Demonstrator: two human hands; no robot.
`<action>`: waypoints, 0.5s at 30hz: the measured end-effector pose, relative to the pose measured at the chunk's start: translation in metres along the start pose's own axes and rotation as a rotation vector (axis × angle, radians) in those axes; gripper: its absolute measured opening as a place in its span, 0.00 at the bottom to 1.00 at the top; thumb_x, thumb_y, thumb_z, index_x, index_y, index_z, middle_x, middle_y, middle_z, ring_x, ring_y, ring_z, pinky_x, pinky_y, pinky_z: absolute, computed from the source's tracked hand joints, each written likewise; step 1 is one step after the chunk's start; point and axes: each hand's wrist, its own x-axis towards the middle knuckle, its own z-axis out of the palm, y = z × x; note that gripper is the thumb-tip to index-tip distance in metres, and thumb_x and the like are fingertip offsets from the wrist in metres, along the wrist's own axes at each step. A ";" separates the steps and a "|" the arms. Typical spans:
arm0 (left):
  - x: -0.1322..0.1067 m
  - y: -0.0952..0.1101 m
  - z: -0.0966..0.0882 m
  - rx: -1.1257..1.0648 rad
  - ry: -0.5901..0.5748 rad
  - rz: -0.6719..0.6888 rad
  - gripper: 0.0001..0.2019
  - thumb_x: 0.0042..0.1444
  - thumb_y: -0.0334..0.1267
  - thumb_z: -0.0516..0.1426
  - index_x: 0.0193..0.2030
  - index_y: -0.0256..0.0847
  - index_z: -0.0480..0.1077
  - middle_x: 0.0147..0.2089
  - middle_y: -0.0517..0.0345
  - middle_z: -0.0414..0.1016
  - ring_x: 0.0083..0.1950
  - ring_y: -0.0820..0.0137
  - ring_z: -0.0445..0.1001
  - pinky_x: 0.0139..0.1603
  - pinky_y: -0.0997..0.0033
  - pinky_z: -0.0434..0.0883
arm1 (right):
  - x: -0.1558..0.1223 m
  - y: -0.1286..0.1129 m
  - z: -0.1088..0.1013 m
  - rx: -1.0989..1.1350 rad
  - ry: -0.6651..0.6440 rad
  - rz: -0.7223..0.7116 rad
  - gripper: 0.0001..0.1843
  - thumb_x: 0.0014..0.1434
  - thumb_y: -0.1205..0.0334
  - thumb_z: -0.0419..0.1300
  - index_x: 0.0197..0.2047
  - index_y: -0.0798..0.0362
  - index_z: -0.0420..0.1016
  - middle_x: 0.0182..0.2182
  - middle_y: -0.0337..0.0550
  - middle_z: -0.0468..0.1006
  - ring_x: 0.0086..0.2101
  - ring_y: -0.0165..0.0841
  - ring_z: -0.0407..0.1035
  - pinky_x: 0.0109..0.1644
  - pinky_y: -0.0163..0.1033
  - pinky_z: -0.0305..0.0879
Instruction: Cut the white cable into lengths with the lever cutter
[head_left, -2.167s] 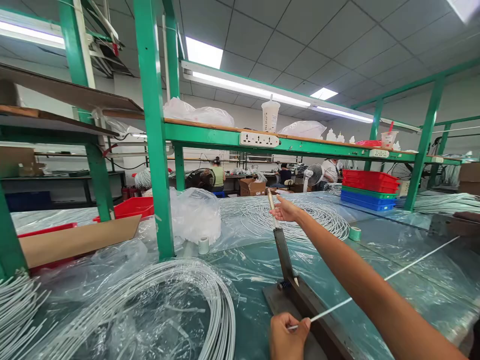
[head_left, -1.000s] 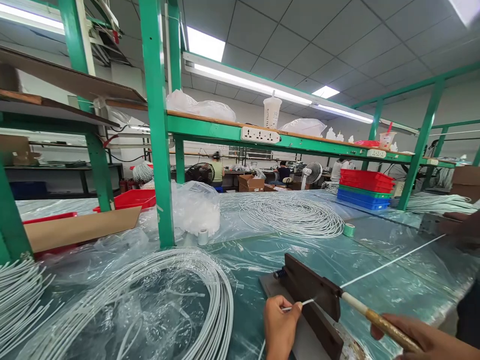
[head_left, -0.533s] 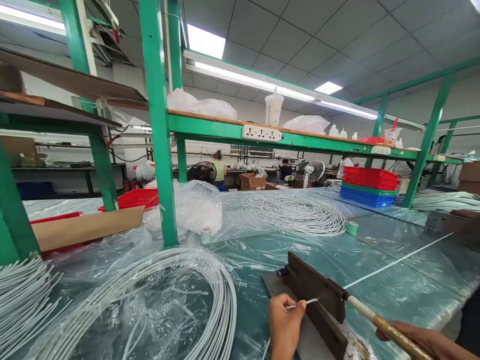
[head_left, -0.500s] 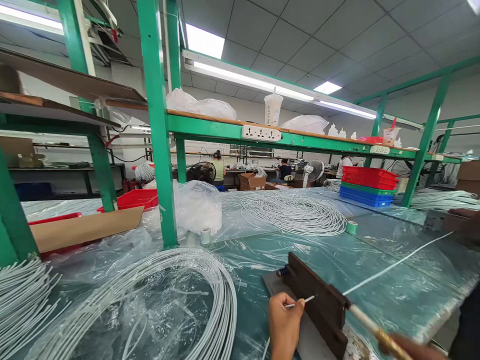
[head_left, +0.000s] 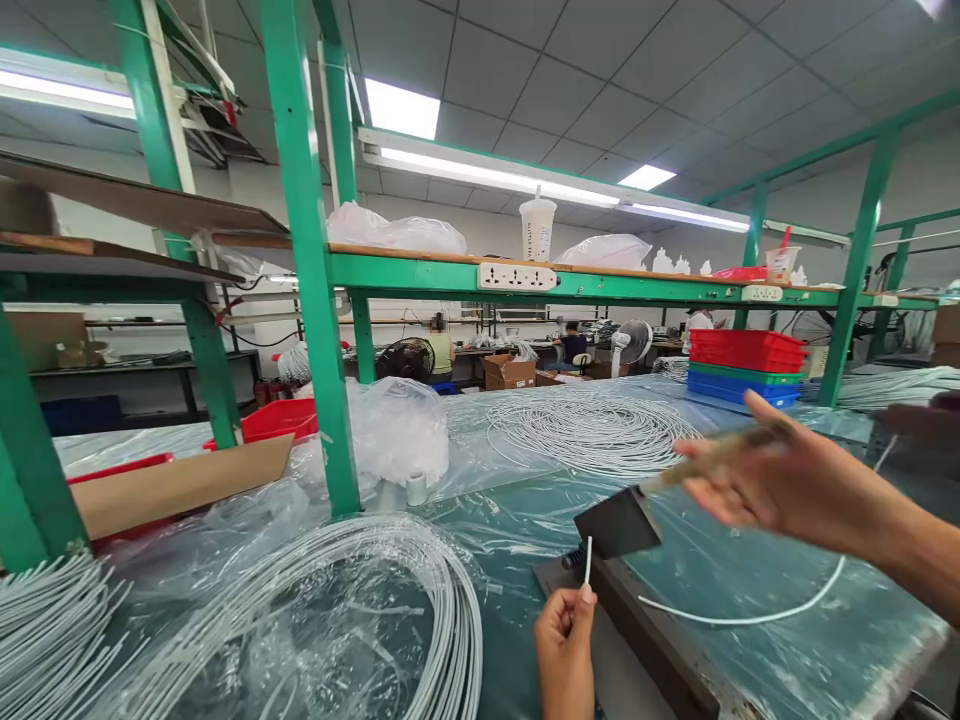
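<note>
My left hand point(head_left: 568, 640) is closed in a pinch on a thin white cable point(head_left: 589, 562), its short free end pointing upward beside the lever cutter. My right hand point(head_left: 795, 490), smeared by motion, is around the cutter's handle point(head_left: 679, 472), thumb lifted. The cutter's dark blade point(head_left: 619, 522) is tilted up on its pivot above the dark metal base bar point(head_left: 660, 650). Beyond the cutter, a separate length of white cable point(head_left: 735, 620) lies curved on the table, its near end apart from the blade.
A large white cable coil point(head_left: 457, 630) lies left of my left hand, another coil point(head_left: 592, 430) farther back. Cut cable bundles point(head_left: 52, 640) sit at far left. A green post point(head_left: 330, 400) rises from the plastic-covered table point(head_left: 517, 520). Stacked red and blue trays point(head_left: 742, 360) stand behind.
My right hand has swung the handle up from low right, raising the blade. The cable end in my left hand has turned upright, and the far cable length has shifted and curved.
</note>
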 end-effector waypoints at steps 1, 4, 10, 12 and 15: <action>0.001 -0.003 0.001 -0.005 -0.001 -0.004 0.24 0.36 0.61 0.55 0.18 0.37 0.62 0.16 0.69 0.47 0.21 0.79 0.45 0.21 0.77 0.46 | 0.019 -0.011 0.004 0.094 -0.095 -0.027 0.43 0.51 0.33 0.29 0.55 0.59 0.55 0.44 0.61 0.67 0.41 0.36 0.67 0.45 0.43 0.58; 0.005 -0.013 0.003 -0.047 0.037 -0.019 0.26 0.32 0.62 0.57 0.18 0.37 0.65 0.14 0.70 0.46 0.18 0.80 0.43 0.19 0.78 0.45 | 0.083 -0.028 0.016 0.184 -0.249 -0.104 0.45 0.51 0.33 0.29 0.58 0.62 0.45 0.45 0.63 0.66 0.44 0.38 0.65 0.46 0.44 0.57; 0.015 -0.024 0.008 -0.178 0.119 -0.093 0.27 0.26 0.63 0.58 0.17 0.36 0.65 0.10 0.74 0.43 0.14 0.84 0.41 0.15 0.82 0.41 | 0.199 -0.011 0.045 0.066 -0.030 -0.091 0.39 0.51 0.34 0.37 0.57 0.55 0.47 0.41 0.56 0.70 0.39 0.36 0.67 0.39 0.40 0.63; 0.016 -0.022 0.009 -0.219 0.122 -0.106 0.28 0.23 0.63 0.59 0.17 0.36 0.65 0.09 0.74 0.44 0.12 0.85 0.41 0.13 0.84 0.41 | 0.220 -0.001 0.055 0.028 0.023 -0.082 0.35 0.54 0.38 0.39 0.56 0.56 0.48 0.38 0.54 0.71 0.37 0.34 0.68 0.36 0.38 0.63; 0.017 -0.015 0.007 -0.251 0.122 -0.106 0.28 0.23 0.62 0.60 0.19 0.35 0.67 0.09 0.73 0.49 0.11 0.86 0.44 0.11 0.85 0.43 | 0.227 0.012 0.065 -0.065 0.122 -0.125 0.25 0.55 0.51 0.50 0.53 0.54 0.52 0.30 0.45 0.72 0.28 0.27 0.68 0.30 0.30 0.61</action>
